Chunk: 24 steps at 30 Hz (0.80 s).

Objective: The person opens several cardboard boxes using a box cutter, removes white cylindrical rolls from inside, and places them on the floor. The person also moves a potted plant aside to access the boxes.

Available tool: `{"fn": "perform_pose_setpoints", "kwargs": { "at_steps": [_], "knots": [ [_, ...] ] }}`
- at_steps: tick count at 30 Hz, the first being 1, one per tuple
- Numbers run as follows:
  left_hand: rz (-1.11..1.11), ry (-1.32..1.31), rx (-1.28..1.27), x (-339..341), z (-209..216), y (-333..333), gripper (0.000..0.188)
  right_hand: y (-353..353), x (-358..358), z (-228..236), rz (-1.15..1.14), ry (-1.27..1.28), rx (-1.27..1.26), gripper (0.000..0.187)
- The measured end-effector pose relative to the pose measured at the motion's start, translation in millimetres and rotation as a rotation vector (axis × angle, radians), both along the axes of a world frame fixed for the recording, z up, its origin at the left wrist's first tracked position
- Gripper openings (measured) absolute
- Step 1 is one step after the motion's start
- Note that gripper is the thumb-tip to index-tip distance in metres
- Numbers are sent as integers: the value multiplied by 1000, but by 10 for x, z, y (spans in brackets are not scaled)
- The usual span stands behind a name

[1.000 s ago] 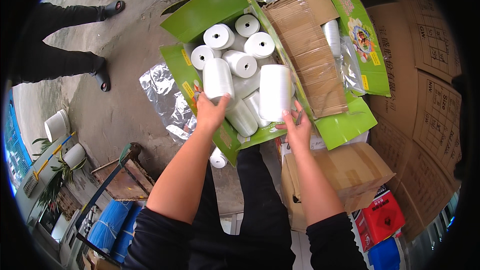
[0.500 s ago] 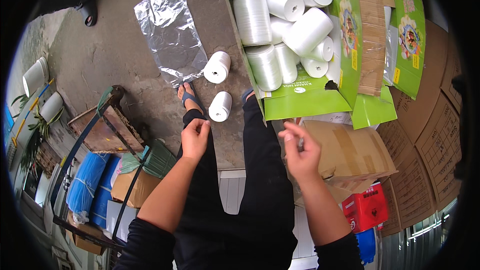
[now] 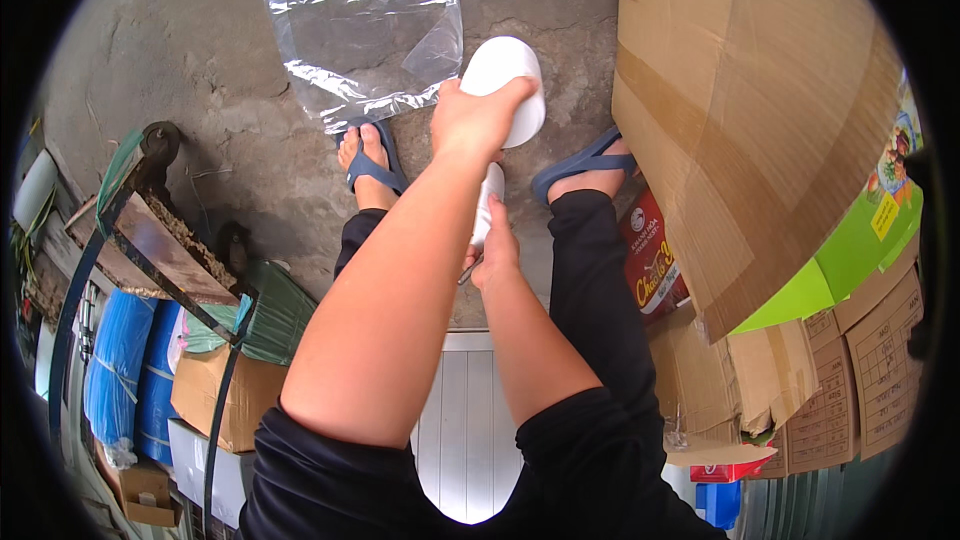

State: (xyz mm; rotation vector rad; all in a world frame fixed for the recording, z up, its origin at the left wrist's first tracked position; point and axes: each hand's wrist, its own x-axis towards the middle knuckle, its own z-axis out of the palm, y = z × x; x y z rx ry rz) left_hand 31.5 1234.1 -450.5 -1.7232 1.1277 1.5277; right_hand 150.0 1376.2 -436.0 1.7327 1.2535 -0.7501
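Note:
My left hand (image 3: pixel 474 123) reaches forward and is closed around a white spool of thread (image 3: pixel 503 65), thumb and fingers on its sides. The spool is tilted above the concrete floor or touching it; I cannot tell which. Closer to me, my right hand (image 3: pixel 498 248) is wrapped along a second white spool (image 3: pixel 490 202), partly hidden by my left wrist. A small grey metal piece (image 3: pixel 468 273) sticks out between my right fingers; its kind is not clear. Just beyond the left hand, a clear plastic bag (image 3: pixel 375 30) lies flat on the floor.
A large cardboard box (image 3: pixel 750 120) with green flaps rises at the right, close to my sandalled foot (image 3: pixel 590 165). Brown cartons (image 3: pixel 880 370) are behind it. At the left stand a rusty metal-framed cart (image 3: pixel 150 250), blue bundles (image 3: pixel 120 360) and a small cardboard box (image 3: pixel 225 390).
Both hands have moved forward and inward, each taking hold of a white spool from the floor. My view has tilted down, and the spools inside the large box are out of sight.

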Motion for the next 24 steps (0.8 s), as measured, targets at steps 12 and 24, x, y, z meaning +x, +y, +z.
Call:
{"fn": "perform_pose_setpoints", "kwargs": {
  "at_steps": [12,24],
  "knots": [
    [327,158,-82,2232,2265,-1497,64,221,-1079,2675,398,253,-832,78],
    [196,63,-203,1930,3116,-980,69,1199,-3499,3033,1438,960,-452,73]
  ]
}}
